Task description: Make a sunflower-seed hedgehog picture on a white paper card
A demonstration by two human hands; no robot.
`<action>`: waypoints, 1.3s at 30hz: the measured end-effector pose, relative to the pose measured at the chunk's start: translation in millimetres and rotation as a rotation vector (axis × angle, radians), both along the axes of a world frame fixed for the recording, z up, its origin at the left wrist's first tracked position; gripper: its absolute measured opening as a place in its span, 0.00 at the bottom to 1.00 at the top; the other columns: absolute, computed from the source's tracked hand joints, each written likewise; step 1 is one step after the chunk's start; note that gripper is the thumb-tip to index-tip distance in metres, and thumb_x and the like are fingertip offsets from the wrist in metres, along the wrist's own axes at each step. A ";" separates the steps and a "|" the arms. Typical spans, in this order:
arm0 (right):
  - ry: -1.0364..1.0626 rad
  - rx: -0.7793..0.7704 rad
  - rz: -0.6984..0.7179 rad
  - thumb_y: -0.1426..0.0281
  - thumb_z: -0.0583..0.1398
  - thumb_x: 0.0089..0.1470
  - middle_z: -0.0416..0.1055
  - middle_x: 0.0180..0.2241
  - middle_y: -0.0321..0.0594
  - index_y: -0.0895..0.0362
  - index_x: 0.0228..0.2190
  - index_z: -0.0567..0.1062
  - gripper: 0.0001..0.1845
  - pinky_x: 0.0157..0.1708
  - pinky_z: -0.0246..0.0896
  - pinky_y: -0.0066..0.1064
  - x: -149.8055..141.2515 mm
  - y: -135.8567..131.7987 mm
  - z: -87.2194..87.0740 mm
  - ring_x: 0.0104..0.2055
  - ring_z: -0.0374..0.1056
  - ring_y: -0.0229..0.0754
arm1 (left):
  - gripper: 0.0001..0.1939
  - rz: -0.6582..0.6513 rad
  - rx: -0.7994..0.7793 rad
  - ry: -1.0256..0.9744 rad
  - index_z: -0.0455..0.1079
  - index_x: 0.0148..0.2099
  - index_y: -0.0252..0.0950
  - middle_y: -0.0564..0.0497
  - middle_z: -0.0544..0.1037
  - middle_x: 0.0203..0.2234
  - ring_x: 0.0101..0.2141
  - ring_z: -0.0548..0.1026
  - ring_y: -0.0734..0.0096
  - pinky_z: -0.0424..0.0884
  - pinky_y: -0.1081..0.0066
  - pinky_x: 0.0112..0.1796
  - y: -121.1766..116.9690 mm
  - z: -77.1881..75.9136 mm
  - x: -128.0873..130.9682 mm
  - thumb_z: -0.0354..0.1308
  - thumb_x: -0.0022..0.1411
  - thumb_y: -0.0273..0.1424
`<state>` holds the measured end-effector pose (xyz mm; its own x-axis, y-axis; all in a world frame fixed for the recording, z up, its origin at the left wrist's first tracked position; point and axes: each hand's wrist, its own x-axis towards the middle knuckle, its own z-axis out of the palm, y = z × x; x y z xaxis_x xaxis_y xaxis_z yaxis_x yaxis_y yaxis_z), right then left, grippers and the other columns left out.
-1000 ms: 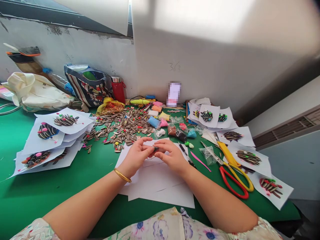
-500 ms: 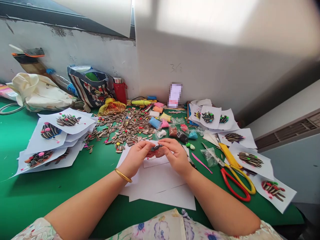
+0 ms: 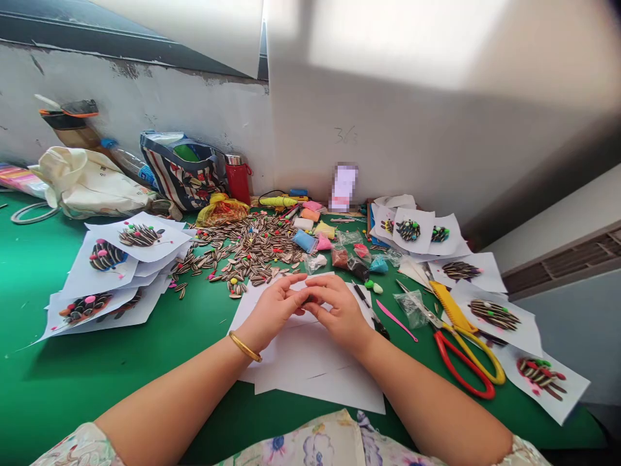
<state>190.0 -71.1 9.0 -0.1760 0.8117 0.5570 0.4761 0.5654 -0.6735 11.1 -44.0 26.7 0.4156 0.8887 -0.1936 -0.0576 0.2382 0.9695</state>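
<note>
**White paper (image 3: 334, 388) below, a small dark piece (image 3: 310, 300) between our left hand (image 3: 272, 317) and right hand (image 3: 342, 317)**

Near the centre of the frame, we hold both hands with fingers curled and tips drawn in, pinching the small dark piece from either side. Our thumbs and fingers cover most of it, so we cannot tell its full shape or which hand bears more of its weight. A gold bracelet (image 3: 245, 347) circles our left wrist.

The piece is in the gap between our fingertips, above the upper part of the white paper, which overlaps in several sheets on the green tabletop (image 3: 97, 375). Just right of our right hand we have a black pen (image 3: 363, 300), then a pink tool (image 3: 396, 320) lying at a slant. Beyond our fingers, above centre, striped seeds (image 3: 259, 246) spread in a loose heap, with a blue packet (image 3: 304, 241) and a brown packet (image 3: 339, 259) at its right.

Toward the right of the frame lie scissors (image 3: 439, 323) with one red and one yellow handle, touching or close to a yellow cutter (image 3: 451, 307). Decorated sheets are piled at the left (image 3: 77, 281), well apart from our hands, and more such sheets line the right side.
</note>
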 end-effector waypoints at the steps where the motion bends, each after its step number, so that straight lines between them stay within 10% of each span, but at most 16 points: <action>1: 0.012 0.002 -0.004 0.66 0.62 0.61 0.76 0.45 0.42 0.48 0.42 0.81 0.09 0.51 0.66 0.44 0.0 -0.4 0.9 0.50 0.69 0.47 | 0.34 -0.006 -0.009 0.004 0.66 0.60 0.34 0.46 0.80 0.34 0.34 0.78 0.66 0.71 0.68 0.36 -0.4 0.4 0.1 0.64 0.58 0.48; 12: -0.009 0.050 0.023 0.62 0.61 0.63 0.77 0.45 0.43 0.48 0.53 0.75 0.17 0.51 0.64 0.46 4.5 1.3 -0.7 0.50 0.69 0.48 | 0.19 -0.109 0.140 0.141 0.70 0.28 0.36 0.53 0.72 0.22 0.27 0.69 0.71 0.64 0.72 0.31 -0.6 5.9 -0.7 0.59 0.62 0.46; 22: -0.023 0.005 -0.017 0.64 0.58 0.64 0.79 0.35 0.39 0.50 0.38 0.80 0.10 0.43 0.64 0.41 6.7 -1.5 8.8 0.39 0.71 0.44 | 0.20 -0.060 0.184 0.198 0.69 0.30 0.37 0.52 0.73 0.24 0.28 0.69 0.69 0.65 0.71 0.32 1.1 2.8 -1.7 0.58 0.61 0.49; 39: 0.044 -0.082 0.010 0.62 0.62 0.61 0.73 0.47 0.43 0.46 0.53 0.76 0.19 0.52 0.66 0.44 0.8 0.4 -6.0 0.51 0.67 0.47 | 0.19 -0.067 0.093 0.101 0.71 0.29 0.36 0.54 0.70 0.23 0.26 0.66 0.73 0.62 0.71 0.30 -1.5 0.6 0.0 0.64 0.56 0.48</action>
